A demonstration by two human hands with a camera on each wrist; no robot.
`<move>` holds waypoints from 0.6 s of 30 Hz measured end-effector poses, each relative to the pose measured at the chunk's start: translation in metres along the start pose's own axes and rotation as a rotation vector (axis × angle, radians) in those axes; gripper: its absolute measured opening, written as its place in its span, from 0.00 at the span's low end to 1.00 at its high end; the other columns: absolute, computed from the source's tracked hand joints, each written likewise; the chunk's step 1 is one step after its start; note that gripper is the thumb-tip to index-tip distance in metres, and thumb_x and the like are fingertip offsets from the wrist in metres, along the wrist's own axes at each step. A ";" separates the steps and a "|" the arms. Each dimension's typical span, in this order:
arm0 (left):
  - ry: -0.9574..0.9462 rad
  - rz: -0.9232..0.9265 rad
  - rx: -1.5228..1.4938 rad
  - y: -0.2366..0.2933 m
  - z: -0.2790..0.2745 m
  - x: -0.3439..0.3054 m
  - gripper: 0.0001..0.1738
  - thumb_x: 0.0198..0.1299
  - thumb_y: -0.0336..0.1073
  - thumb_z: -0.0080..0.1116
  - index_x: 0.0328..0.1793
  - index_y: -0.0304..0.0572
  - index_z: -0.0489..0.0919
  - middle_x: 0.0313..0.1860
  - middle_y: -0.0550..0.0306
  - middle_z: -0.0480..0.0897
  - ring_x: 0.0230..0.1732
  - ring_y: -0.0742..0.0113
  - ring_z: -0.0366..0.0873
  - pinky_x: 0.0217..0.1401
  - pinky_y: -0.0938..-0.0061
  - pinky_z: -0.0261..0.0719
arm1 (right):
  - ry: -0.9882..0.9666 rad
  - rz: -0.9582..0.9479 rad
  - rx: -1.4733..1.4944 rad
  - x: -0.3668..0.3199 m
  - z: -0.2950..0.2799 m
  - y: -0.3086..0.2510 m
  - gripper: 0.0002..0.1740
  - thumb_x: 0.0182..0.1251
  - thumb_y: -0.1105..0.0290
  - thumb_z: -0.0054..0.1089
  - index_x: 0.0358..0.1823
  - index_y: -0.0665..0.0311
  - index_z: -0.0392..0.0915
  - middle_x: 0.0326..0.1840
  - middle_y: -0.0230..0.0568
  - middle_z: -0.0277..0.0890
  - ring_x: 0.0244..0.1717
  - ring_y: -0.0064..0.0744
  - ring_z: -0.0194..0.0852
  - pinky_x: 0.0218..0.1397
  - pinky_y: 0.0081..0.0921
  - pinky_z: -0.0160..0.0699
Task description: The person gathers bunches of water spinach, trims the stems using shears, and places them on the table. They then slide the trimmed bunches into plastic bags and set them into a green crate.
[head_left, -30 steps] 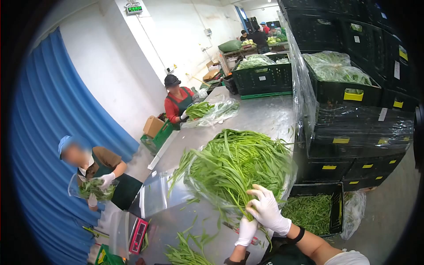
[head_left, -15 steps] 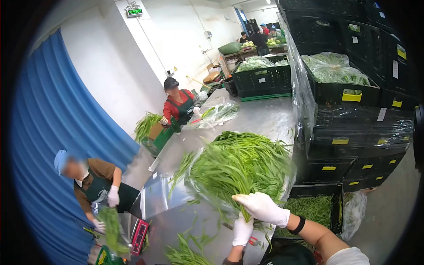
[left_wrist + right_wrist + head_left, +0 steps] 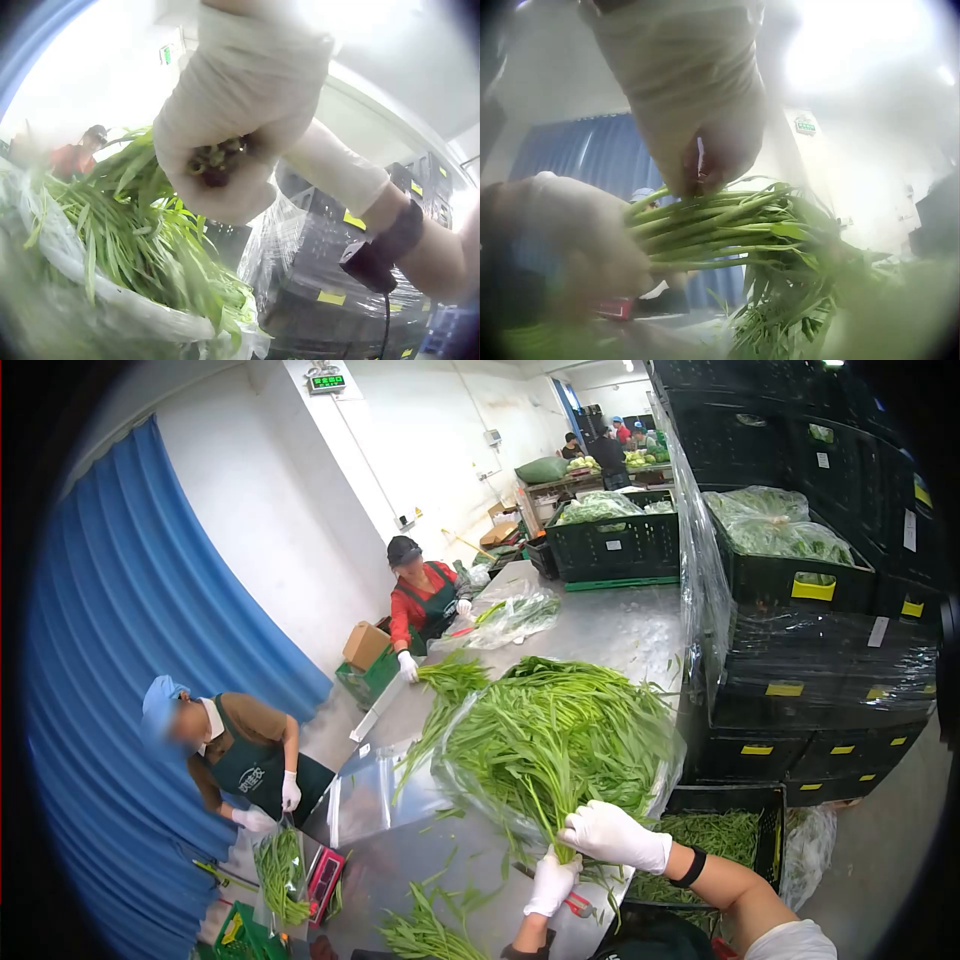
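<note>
Gloved in white, my left hand (image 3: 552, 883) grips a bunch of water spinach (image 3: 545, 792) round its stems. Hollow cut ends (image 3: 216, 159) show inside that fist in the left wrist view. My right hand (image 3: 615, 834), also gloved, is just above it, fingers curled and fingertips pinching at the stems (image 3: 712, 229) in the right wrist view. The leafy part of the bunch leans onto a large heap of water spinach (image 3: 610, 735), which sits in an open clear plastic bag (image 3: 142, 301) on the metal table (image 3: 625, 630).
Loose greens (image 3: 430, 932) and a red-handled tool (image 3: 578, 905) lie near me. Flat plastic bags (image 3: 360, 800) and a red scale (image 3: 325, 880) are to the left. Two people work along the left side. Stacked black crates (image 3: 800, 660) and a crate of greens (image 3: 715, 835) stand at right.
My right hand, stretched out over the stems half a second ago, has drawn back with its fingers curled at them. My left hand keeps its grip. The nearer worker has lowered a bag of greens.
</note>
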State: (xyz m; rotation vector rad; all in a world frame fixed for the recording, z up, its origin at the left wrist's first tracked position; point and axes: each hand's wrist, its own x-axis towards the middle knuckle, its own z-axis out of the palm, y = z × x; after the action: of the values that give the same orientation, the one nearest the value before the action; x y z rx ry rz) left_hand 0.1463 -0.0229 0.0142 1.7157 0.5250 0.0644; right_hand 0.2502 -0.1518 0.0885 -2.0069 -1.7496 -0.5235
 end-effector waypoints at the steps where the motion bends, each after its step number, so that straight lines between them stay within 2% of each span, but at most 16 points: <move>1: 0.003 -0.002 -0.001 0.003 -0.004 0.001 0.05 0.59 0.28 0.56 0.40 0.36 0.74 0.21 0.61 0.77 0.18 0.74 0.70 0.21 0.77 0.67 | -0.059 -0.024 -0.079 -0.003 -0.003 -0.003 0.07 0.50 0.65 0.59 0.27 0.57 0.74 0.26 0.33 0.65 0.31 0.32 0.69 0.34 0.29 0.67; 2: -0.026 -0.044 -0.016 0.005 -0.008 0.002 0.09 0.58 0.27 0.56 0.46 0.35 0.74 0.23 0.59 0.78 0.20 0.74 0.72 0.23 0.77 0.70 | -0.120 -0.027 -0.070 -0.006 -0.004 -0.006 0.07 0.54 0.63 0.59 0.29 0.57 0.76 0.25 0.35 0.66 0.30 0.34 0.71 0.33 0.29 0.68; 3: -0.056 -0.084 -0.031 0.004 -0.010 0.003 0.14 0.58 0.26 0.56 0.51 0.35 0.75 0.26 0.58 0.80 0.22 0.75 0.74 0.25 0.76 0.73 | -0.121 -0.027 -0.068 -0.011 -0.008 -0.008 0.07 0.54 0.63 0.59 0.29 0.57 0.76 0.25 0.35 0.66 0.30 0.34 0.71 0.33 0.29 0.68; 4: -0.031 -0.083 -0.063 -0.010 -0.011 0.011 0.14 0.58 0.26 0.57 0.50 0.35 0.75 0.27 0.58 0.79 0.20 0.74 0.73 0.23 0.77 0.71 | -0.116 -0.012 0.140 -0.017 -0.016 -0.011 0.07 0.57 0.63 0.59 0.30 0.58 0.77 0.25 0.36 0.69 0.30 0.35 0.72 0.33 0.30 0.69; 6: -0.054 -0.112 -0.173 0.000 -0.011 0.006 0.13 0.58 0.26 0.57 0.50 0.36 0.75 0.26 0.59 0.79 0.20 0.75 0.72 0.22 0.79 0.70 | -0.082 0.009 0.620 -0.030 -0.031 -0.009 0.11 0.64 0.62 0.58 0.31 0.61 0.81 0.26 0.38 0.75 0.30 0.40 0.75 0.33 0.30 0.72; 7: -0.079 -0.141 -0.284 0.004 -0.012 0.003 0.12 0.58 0.26 0.58 0.49 0.36 0.76 0.25 0.60 0.79 0.19 0.75 0.72 0.21 0.80 0.70 | -0.161 0.056 0.973 -0.035 -0.045 -0.005 0.10 0.63 0.67 0.60 0.27 0.66 0.79 0.28 0.41 0.77 0.29 0.33 0.76 0.30 0.27 0.71; 9: -0.067 -0.130 -0.293 0.005 -0.011 0.003 0.11 0.59 0.25 0.57 0.49 0.37 0.76 0.25 0.60 0.79 0.19 0.75 0.72 0.21 0.80 0.69 | -0.103 0.087 1.282 -0.042 -0.076 0.003 0.18 0.66 0.60 0.56 0.23 0.66 0.78 0.28 0.41 0.78 0.27 0.34 0.73 0.27 0.29 0.69; 11: -0.055 -0.120 -0.298 0.006 -0.008 0.001 0.11 0.59 0.25 0.57 0.48 0.37 0.76 0.25 0.60 0.79 0.19 0.76 0.71 0.20 0.80 0.69 | 0.286 -0.095 1.902 -0.074 -0.047 0.025 0.23 0.70 0.54 0.49 0.23 0.64 0.77 0.26 0.39 0.79 0.27 0.32 0.72 0.26 0.29 0.66; 12: -0.030 -0.110 -0.266 0.007 -0.005 0.000 0.10 0.59 0.26 0.57 0.48 0.37 0.76 0.24 0.61 0.78 0.19 0.77 0.71 0.20 0.80 0.68 | 0.537 -0.275 2.120 -0.071 -0.035 0.029 0.29 0.69 0.45 0.44 0.24 0.63 0.76 0.31 0.39 0.80 0.26 0.33 0.71 0.26 0.27 0.63; 13: -0.005 -0.100 -0.235 0.007 -0.001 -0.001 0.10 0.59 0.26 0.58 0.47 0.37 0.76 0.22 0.62 0.77 0.18 0.79 0.70 0.19 0.81 0.68 | 0.661 -0.033 2.408 -0.079 -0.017 0.038 0.24 0.65 0.46 0.52 0.31 0.62 0.79 0.36 0.40 0.80 0.29 0.35 0.72 0.32 0.33 0.70; 14: -0.010 -0.099 -0.235 0.006 0.002 -0.001 0.10 0.59 0.26 0.58 0.47 0.37 0.76 0.22 0.62 0.77 0.18 0.79 0.70 0.19 0.81 0.68 | 0.537 0.396 1.902 -0.056 -0.036 0.026 0.20 0.62 0.48 0.57 0.34 0.59 0.80 0.42 0.41 0.79 0.36 0.38 0.73 0.40 0.36 0.70; 15: 0.021 -0.076 -0.126 0.004 0.006 0.000 0.11 0.58 0.27 0.58 0.47 0.36 0.76 0.22 0.57 0.79 0.19 0.72 0.73 0.21 0.76 0.70 | 0.400 0.732 1.353 -0.023 -0.054 0.011 0.18 0.58 0.51 0.62 0.37 0.57 0.81 0.47 0.42 0.78 0.43 0.41 0.75 0.48 0.40 0.71; 16: 0.052 -0.054 -0.015 0.000 0.009 0.000 0.12 0.58 0.28 0.59 0.48 0.34 0.76 0.22 0.53 0.80 0.19 0.66 0.77 0.23 0.72 0.73 | 0.367 0.495 0.854 -0.014 -0.036 0.008 0.15 0.55 0.56 0.64 0.40 0.56 0.82 0.52 0.43 0.75 0.52 0.43 0.70 0.56 0.42 0.66; 17: 0.051 -0.053 -0.008 -0.008 0.011 0.002 0.12 0.58 0.28 0.59 0.48 0.34 0.76 0.22 0.53 0.80 0.19 0.66 0.77 0.23 0.72 0.73 | 0.317 0.258 0.357 -0.006 -0.018 0.006 0.15 0.53 0.61 0.66 0.42 0.55 0.82 0.57 0.44 0.72 0.61 0.45 0.66 0.64 0.44 0.61; 18: 0.106 0.068 0.128 -0.018 0.013 0.003 0.12 0.58 0.28 0.59 0.47 0.33 0.76 0.23 0.54 0.81 0.20 0.68 0.77 0.23 0.72 0.73 | 0.272 0.253 0.214 0.002 -0.017 -0.002 0.17 0.51 0.62 0.65 0.43 0.57 0.82 0.60 0.46 0.69 0.65 0.46 0.61 0.66 0.44 0.59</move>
State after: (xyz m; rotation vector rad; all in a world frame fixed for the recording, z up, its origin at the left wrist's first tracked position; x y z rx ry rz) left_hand 0.1479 -0.0319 -0.0063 1.8625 0.5586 0.1747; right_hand 0.2487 -0.1591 0.1039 -1.8717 -1.3102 -0.4778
